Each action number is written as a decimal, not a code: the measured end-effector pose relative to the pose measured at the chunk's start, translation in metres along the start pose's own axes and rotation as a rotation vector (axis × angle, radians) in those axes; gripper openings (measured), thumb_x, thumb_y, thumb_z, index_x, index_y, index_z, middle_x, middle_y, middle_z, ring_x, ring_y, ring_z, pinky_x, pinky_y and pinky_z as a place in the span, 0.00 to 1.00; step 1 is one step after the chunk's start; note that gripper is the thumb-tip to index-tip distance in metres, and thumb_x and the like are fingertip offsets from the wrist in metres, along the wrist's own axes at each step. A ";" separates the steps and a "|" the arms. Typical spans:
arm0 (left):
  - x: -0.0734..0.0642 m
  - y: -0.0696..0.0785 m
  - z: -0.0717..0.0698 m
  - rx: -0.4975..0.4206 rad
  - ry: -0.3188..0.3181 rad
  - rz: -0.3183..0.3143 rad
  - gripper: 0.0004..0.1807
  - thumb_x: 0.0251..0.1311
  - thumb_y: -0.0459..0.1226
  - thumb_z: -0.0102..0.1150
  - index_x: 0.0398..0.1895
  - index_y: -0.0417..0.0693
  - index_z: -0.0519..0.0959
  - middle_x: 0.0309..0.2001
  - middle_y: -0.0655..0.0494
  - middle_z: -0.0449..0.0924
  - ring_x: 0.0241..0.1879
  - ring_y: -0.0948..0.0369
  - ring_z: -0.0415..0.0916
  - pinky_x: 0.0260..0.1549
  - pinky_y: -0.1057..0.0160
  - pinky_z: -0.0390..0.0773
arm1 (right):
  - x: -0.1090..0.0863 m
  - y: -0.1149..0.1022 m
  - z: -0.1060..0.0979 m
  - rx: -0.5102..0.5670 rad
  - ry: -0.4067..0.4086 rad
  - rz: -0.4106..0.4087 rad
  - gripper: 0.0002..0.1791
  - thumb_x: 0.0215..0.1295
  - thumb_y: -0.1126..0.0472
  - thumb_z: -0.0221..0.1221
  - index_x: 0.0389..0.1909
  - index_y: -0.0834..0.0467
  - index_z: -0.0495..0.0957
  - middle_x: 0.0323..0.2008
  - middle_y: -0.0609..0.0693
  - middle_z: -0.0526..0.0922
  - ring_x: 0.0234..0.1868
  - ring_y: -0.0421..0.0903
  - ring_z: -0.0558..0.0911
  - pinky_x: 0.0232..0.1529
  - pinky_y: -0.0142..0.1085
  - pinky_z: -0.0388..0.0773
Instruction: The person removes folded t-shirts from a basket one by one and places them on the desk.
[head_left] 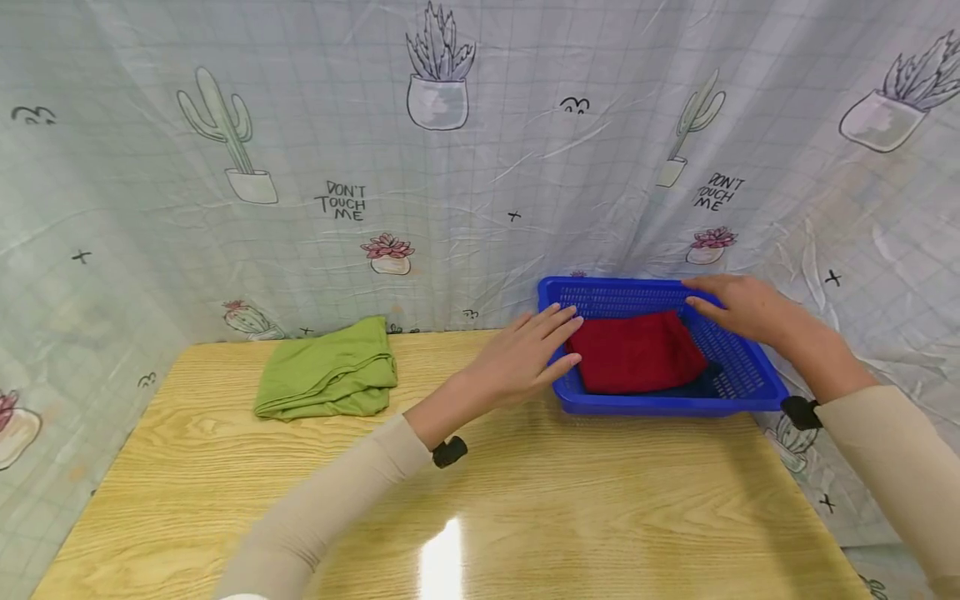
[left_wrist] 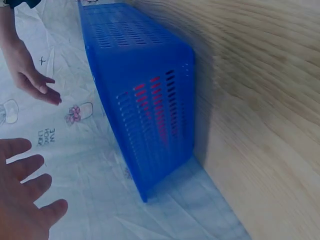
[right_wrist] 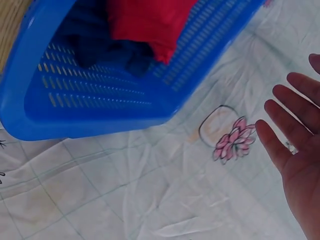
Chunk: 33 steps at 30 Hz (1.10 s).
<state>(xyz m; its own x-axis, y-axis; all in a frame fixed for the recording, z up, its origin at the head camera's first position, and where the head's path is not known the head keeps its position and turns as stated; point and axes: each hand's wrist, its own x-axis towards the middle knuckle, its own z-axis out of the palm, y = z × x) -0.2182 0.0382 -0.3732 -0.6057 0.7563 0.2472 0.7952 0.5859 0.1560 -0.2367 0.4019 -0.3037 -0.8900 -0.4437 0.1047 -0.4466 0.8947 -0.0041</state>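
A blue plastic basket (head_left: 645,406) with slotted walls stands at the table's back right. Inside it, a folded red cloth (head_left: 633,354) lies over a dark blue cloth (right_wrist: 95,37). My left hand (head_left: 525,354), fingers straight, hovers at the basket's left side and holds nothing. On the other side, my right hand (head_left: 742,307) is over the right part of the basket in the head view, palm inward, its fingers relaxed and free of any object. Both wrist views show spread fingers apart from the basket. A folded green cloth (head_left: 330,371) lies on the table at the back left.
The light wood table (head_left: 480,500) extends in front of the basket, with a bright reflection near its front. A white curtain (head_left: 480,167) printed with cacti and "Don't touch me" hangs behind the table and at both sides. Each wrist wears a small black device.
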 end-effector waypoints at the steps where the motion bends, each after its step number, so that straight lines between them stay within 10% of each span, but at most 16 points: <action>1: 0.005 0.001 0.001 -0.007 0.004 -0.004 0.35 0.80 0.59 0.29 0.82 0.54 0.54 0.81 0.56 0.49 0.81 0.56 0.42 0.77 0.52 0.47 | 0.001 0.003 0.001 0.002 0.009 -0.009 0.21 0.74 0.61 0.57 0.61 0.71 0.76 0.58 0.73 0.78 0.59 0.71 0.77 0.60 0.63 0.71; 21: 0.111 -0.001 0.037 -0.502 -0.075 -0.370 0.33 0.79 0.58 0.36 0.80 0.57 0.59 0.76 0.51 0.63 0.76 0.51 0.57 0.71 0.49 0.63 | 0.027 0.041 0.033 0.165 -0.209 0.188 0.27 0.79 0.51 0.51 0.64 0.69 0.74 0.59 0.73 0.77 0.58 0.75 0.75 0.58 0.65 0.71; 29: 0.132 -0.005 0.047 -1.101 -0.308 -0.726 0.35 0.78 0.55 0.43 0.83 0.58 0.53 0.81 0.53 0.49 0.77 0.45 0.52 0.54 0.28 0.73 | 0.028 0.047 0.072 0.780 -0.460 0.522 0.38 0.82 0.47 0.44 0.78 0.69 0.49 0.75 0.77 0.46 0.73 0.76 0.54 0.61 0.67 0.71; 33: 0.137 -0.011 0.045 -1.375 -0.427 -0.927 0.37 0.79 0.49 0.45 0.84 0.52 0.47 0.82 0.50 0.41 0.79 0.43 0.42 0.58 0.25 0.66 | 0.034 0.041 0.084 0.828 -0.468 0.564 0.38 0.80 0.48 0.49 0.80 0.63 0.48 0.77 0.75 0.41 0.75 0.73 0.49 0.65 0.68 0.66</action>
<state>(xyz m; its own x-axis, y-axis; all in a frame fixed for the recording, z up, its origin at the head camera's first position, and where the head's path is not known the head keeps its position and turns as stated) -0.3113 0.1489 -0.3839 -0.6245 0.4862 -0.6112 -0.5015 0.3503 0.7910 -0.2935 0.4191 -0.3841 -0.8538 -0.1143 -0.5080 0.2668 0.7418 -0.6153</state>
